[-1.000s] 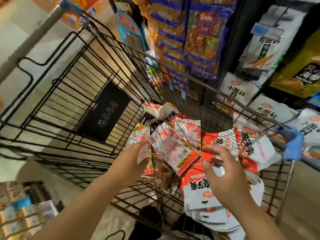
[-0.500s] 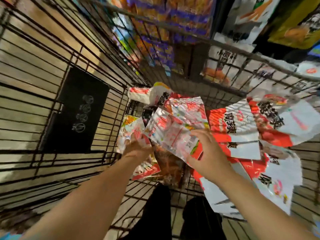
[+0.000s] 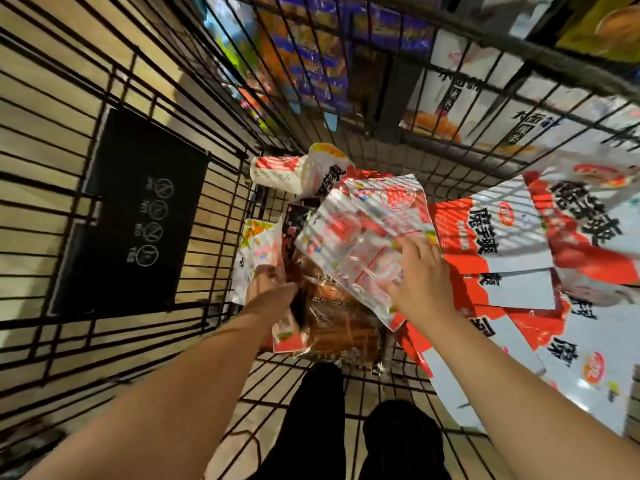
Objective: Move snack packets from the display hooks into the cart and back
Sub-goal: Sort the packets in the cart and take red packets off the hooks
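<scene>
I look down into a black wire cart [image 3: 588, 76] that holds a heap of snack packets. My left hand [image 3: 268, 289] is low in the cart and grips a small white, red and yellow packet [image 3: 258, 249] at the heap's left edge. My right hand [image 3: 420, 275] holds the edge of a clear packet with red print [image 3: 349, 244] lying on top of the heap. Under it shows a brown snack packet [image 3: 341, 323]. Large red-and-white packets [image 3: 502, 237] fill the cart's right side.
A black placard [image 3: 138, 209] hangs on the cart's left wall. Beyond the far wall hang blue-and-orange display packets [image 3: 311, 46] and white ones [image 3: 485, 109]. A rolled white-and-red packet [image 3: 277, 169] lies at the heap's far end. My dark trouser legs [image 3: 318, 410] show below the cart.
My view tipped down into the cart. Both hands went lower; the left carried its small packet down to the heap, and the right moved left onto the clear red-printed packet.
</scene>
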`<action>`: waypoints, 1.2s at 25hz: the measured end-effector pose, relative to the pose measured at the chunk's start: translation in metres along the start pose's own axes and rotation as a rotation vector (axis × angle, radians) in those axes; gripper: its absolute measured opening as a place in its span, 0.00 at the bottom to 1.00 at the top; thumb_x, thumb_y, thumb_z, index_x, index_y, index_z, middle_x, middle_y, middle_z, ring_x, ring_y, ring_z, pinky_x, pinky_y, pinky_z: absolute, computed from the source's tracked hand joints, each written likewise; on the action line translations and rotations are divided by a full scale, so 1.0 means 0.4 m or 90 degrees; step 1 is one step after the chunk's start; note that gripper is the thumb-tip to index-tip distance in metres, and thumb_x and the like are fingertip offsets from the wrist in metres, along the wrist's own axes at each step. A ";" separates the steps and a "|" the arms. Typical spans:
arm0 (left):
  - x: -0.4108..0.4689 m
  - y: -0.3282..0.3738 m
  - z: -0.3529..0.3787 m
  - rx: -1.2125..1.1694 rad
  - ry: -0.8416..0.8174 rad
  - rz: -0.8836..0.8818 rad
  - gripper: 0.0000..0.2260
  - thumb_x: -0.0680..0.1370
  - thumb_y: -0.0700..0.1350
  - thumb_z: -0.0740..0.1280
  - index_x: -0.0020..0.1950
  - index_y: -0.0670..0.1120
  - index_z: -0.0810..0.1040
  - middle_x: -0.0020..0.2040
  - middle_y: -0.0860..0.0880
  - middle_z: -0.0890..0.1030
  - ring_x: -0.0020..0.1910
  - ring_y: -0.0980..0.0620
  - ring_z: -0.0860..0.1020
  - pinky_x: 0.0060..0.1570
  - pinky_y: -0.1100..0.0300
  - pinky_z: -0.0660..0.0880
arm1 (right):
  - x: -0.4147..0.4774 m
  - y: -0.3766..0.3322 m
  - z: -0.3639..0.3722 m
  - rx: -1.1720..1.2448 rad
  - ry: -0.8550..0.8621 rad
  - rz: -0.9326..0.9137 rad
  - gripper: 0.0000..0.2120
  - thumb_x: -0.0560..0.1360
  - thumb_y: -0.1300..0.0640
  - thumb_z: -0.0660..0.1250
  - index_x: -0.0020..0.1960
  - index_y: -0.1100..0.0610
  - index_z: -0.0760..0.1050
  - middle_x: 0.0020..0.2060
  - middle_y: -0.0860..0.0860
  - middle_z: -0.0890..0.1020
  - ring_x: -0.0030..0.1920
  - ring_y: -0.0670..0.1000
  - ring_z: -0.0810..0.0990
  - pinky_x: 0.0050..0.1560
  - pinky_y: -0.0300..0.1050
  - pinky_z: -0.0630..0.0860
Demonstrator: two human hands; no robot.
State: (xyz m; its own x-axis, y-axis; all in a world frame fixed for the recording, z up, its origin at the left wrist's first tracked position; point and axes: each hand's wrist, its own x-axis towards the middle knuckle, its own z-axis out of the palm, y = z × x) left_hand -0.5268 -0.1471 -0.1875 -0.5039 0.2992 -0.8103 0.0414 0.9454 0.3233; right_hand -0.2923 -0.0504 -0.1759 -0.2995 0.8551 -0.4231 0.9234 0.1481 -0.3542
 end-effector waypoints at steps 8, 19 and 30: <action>-0.033 0.082 -0.157 -0.232 -0.099 -0.009 0.19 0.70 0.30 0.63 0.58 0.40 0.83 0.57 0.33 0.84 0.59 0.31 0.81 0.64 0.34 0.76 | -0.043 -0.027 -0.130 0.241 -0.032 0.134 0.19 0.68 0.52 0.79 0.54 0.47 0.74 0.45 0.44 0.84 0.48 0.54 0.84 0.47 0.51 0.80; -0.227 0.252 -0.104 -0.473 -0.341 0.096 0.17 0.75 0.42 0.67 0.64 0.44 0.81 0.55 0.38 0.86 0.50 0.38 0.87 0.42 0.46 0.85 | -0.148 -0.134 -0.294 0.164 0.189 -0.143 0.10 0.74 0.66 0.69 0.55 0.61 0.82 0.46 0.50 0.80 0.42 0.46 0.74 0.41 0.33 0.68; -0.279 0.261 0.045 -0.468 -0.340 0.163 0.12 0.81 0.48 0.68 0.58 0.41 0.82 0.48 0.42 0.86 0.46 0.47 0.86 0.47 0.55 0.83 | -0.209 -0.260 -0.243 0.117 0.018 -0.136 0.12 0.81 0.53 0.59 0.59 0.55 0.78 0.58 0.51 0.72 0.54 0.55 0.77 0.49 0.52 0.76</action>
State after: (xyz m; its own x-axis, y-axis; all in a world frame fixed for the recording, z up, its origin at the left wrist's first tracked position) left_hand -0.4508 -0.0793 -0.0721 -0.0849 0.6779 -0.7302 -0.5500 0.5792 0.6016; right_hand -0.3399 -0.0891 -0.0226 -0.4740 0.8278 -0.3002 0.7801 0.2366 -0.5792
